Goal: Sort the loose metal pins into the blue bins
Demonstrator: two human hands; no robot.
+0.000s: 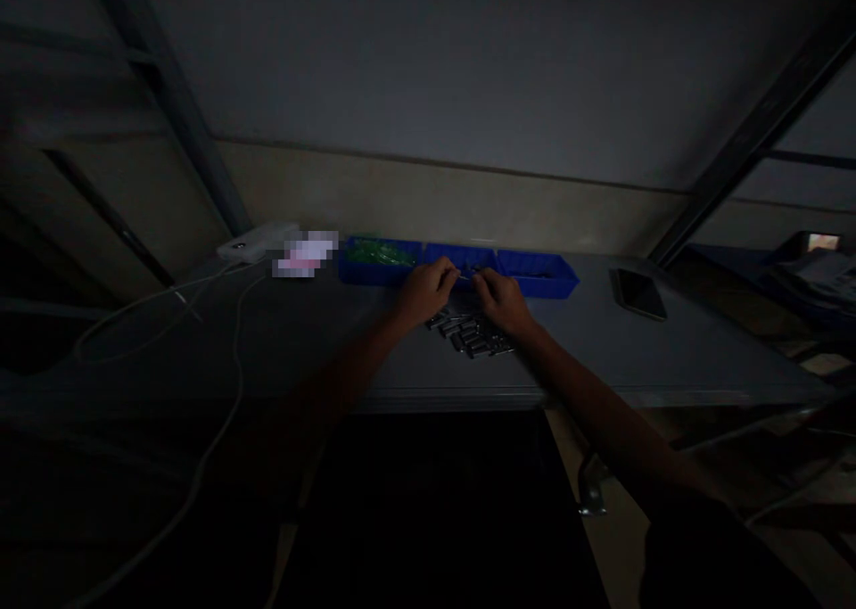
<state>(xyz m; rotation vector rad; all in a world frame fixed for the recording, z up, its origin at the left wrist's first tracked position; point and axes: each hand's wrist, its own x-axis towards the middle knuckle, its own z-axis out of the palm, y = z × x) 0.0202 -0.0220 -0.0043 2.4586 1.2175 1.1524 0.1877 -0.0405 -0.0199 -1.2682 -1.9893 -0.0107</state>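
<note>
Over the middle blue bin [438, 251], my left hand [432, 286] is pinched closed on a small thin piece too dim to name. Just to its right, my right hand [496, 293] is also closed at the fingertips, on a small dark part I cannot make out. A short gap separates the two hands. Below them on the grey table lies a pile of short shiny metal cylinders [472, 334]. Green, clear-looking pieces [380, 252] fill the left blue bin [371, 275]. The right blue bin [552, 286] has a few dark bits at its bottom.
A dark phone [638, 293] lies on the table [575, 350] at the right. At the left are a white power strip [258, 242] and a blurred white-and-pink item [308, 254]. A white cable [239, 350] runs over the front edge. Metal posts frame both sides.
</note>
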